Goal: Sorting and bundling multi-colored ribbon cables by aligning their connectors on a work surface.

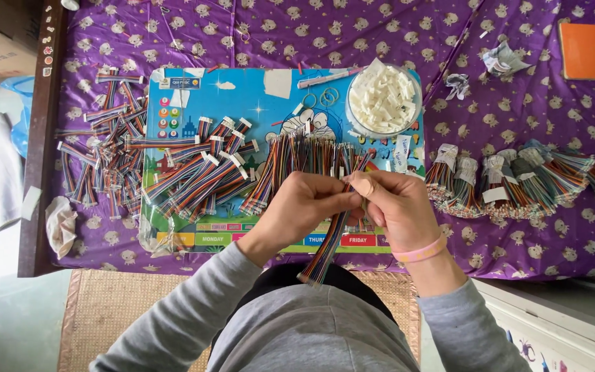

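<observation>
**Both hands pinched on a striped ribbon cable**

We see the left hand (304,203) and the right hand (397,207) meeting over the near edge of the table, fingers curled shut on one flat, multicoloured ribbon cable (328,244). The grip is at the cable's upper end; the rest hangs down at a slant toward the lap, its lower tip over the grey sleeves. Its wires run side by side in thin coloured stripes. A pink band circles the right wrist.

Just beyond the hands lies a row of the same cables (304,155) on a bright blue cartoon-printed mat (256,93). More cables with white connectors fan out on the mat's left part (197,172), and a loose heap (101,155) sits further left. A round clear bowl of small white plastic connectors (382,100) stands at the mat's far right. Tied bundles of cables (511,179) lie to the right. A purple patterned tablecloth (518,103) covers the table, with an orange notebook (589,50) in the far right corner. A woven mat (115,303) covers the floor below.
</observation>
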